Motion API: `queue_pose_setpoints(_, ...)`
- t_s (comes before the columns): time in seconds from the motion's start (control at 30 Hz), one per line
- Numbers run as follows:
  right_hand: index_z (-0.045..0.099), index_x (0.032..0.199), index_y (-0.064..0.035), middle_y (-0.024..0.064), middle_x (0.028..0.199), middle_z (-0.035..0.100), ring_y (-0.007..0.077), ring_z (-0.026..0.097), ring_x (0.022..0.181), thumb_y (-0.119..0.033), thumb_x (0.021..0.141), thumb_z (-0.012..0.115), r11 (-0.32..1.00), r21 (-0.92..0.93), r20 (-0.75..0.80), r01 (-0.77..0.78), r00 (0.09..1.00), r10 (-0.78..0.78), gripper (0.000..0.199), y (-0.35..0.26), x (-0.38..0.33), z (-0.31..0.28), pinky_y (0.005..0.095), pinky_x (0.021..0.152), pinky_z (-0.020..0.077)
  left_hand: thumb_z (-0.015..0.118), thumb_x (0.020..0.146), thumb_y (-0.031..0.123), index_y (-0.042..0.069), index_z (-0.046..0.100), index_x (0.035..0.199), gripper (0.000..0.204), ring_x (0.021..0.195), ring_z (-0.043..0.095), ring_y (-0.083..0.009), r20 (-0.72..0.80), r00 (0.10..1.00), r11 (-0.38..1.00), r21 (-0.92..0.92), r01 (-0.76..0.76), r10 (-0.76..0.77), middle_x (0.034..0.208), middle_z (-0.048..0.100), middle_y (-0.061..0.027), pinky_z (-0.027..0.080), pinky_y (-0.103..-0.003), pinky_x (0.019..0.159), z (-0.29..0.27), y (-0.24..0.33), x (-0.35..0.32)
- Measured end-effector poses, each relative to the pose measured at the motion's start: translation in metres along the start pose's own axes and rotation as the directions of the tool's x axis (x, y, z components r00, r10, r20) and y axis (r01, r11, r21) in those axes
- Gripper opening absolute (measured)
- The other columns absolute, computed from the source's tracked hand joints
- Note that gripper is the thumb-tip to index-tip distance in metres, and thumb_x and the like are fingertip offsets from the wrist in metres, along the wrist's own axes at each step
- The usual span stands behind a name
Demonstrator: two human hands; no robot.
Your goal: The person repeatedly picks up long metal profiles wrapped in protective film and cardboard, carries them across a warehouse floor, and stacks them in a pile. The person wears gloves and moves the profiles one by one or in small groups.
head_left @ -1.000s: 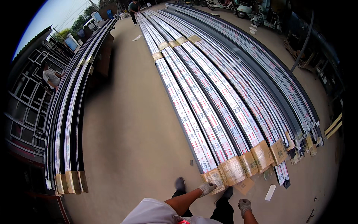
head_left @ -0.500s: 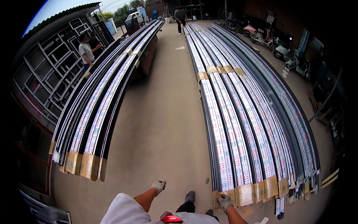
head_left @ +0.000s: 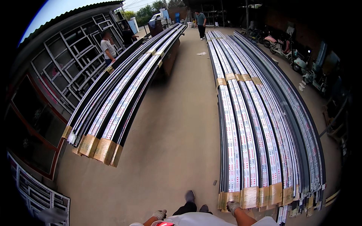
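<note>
My right hand [head_left: 232,206], in a pale work glove, is at the brown-taped end of the leftmost bundle [head_left: 227,197] in a wide floor stack of long film-wrapped metal profiles [head_left: 260,124]. It touches or nearly touches that end, and its grip is too small to make out. My left hand [head_left: 160,214], also gloved, hangs over the bare concrete floor [head_left: 173,143] with loosely curled fingers and holds nothing. My shoes [head_left: 190,196] show between the hands.
A second stack of long profiles [head_left: 124,98] with taped ends lies raised on the left. Metal window frames [head_left: 71,60] lean along the left wall, with one person [head_left: 108,47] beside them. Another person [head_left: 201,22] stands far down the aisle. Scooters [head_left: 281,43] are parked at right.
The view has swung left, bringing the left stack and window frames into sight. My left hand has come away from the taped bundle ends, and my right hand is now at them.
</note>
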State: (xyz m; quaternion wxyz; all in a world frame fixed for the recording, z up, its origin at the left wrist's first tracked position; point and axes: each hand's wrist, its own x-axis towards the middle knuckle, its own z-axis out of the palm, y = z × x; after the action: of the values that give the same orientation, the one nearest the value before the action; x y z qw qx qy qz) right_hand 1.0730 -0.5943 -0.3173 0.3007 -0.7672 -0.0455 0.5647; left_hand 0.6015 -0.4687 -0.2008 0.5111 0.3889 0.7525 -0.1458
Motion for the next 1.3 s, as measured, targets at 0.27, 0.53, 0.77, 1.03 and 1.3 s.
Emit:
queue_pose_setpoints(0.27,0.059,0.090,-0.0052,0.0079,0.066,0.058,0.0220,0.056,0.050,-0.021,0.090,0.062,0.999,-0.047,0.053,0.010,0.999,-0.007,0.016,0.030,-0.017,0.028,0.0349,0.044,0.0444,0.056,0.095,0.036,0.006,0.060,0.118,0.038,0.082,0.070,-0.0206,-0.068,0.995,0.821,-0.571,0.021,-0.073,0.094,0.070,-0.0084,0.056,-0.038,0.068,-0.014,-0.061,0.029)
queue_pose_setpoints(0.53,0.059,0.101,-0.0057,0.0075,0.068,0.060,0.0212,0.058,0.052,-0.022,0.092,0.062,0.995,-0.021,0.010,0.095,0.995,-0.095,0.019,-0.037,-0.024,0.099,0.0339,0.046,0.0478,0.054,0.096,0.045,-0.001,0.053,0.136,0.061,0.099,0.067,-0.0234,-0.107,0.959,0.869,-0.406,-0.282,0.261,0.113,0.070,-0.0138,0.054,-0.036,0.079,-0.066,-0.064,0.075)
queue_pose_setpoints(0.77,0.060,0.109,-0.0041,0.0061,0.068,0.060,0.0182,0.058,0.051,-0.020,0.092,0.060,0.986,-0.150,0.095,0.069,0.994,-0.055,0.023,-0.090,-0.049,0.248,0.0314,0.044,0.0472,0.054,0.097,0.043,0.001,0.057,0.128,0.052,0.090,0.068,-0.0195,-0.125,0.989,0.677,-0.722,-0.143,0.076,0.104,0.070,-0.0091,0.053,-0.036,0.074,-0.164,-0.142,0.094)
queue_pose_setpoints(1.03,0.067,0.105,0.0002,0.0037,0.079,0.064,0.0130,0.059,0.067,-0.028,0.093,0.060,0.862,-0.340,0.336,0.377,0.904,-0.263,0.031,-0.193,-0.097,0.442,0.0285,0.060,0.0486,0.055,0.094,0.039,0.002,0.052,0.130,0.051,0.088,0.067,-0.0199,-0.163,0.967,0.507,-0.861,-0.043,-0.196,0.101,0.068,-0.0090,0.053,-0.035,0.070,-0.253,-0.226,0.105)
queue_pose_setpoints(1.3,0.066,0.109,0.0001,0.0052,0.087,0.067,0.0125,0.062,0.079,-0.023,0.097,0.060,0.678,-0.327,0.627,0.658,0.688,-0.365,0.027,-0.311,-0.111,0.572,0.0276,0.070,0.0513,0.056,0.096,0.039,0.002,0.047,0.137,0.056,0.101,0.068,-0.0246,-0.205,0.955,0.288,-0.947,-0.139,-0.215,0.115,0.068,-0.0138,0.055,-0.039,0.083,-0.311,-0.209,0.125)
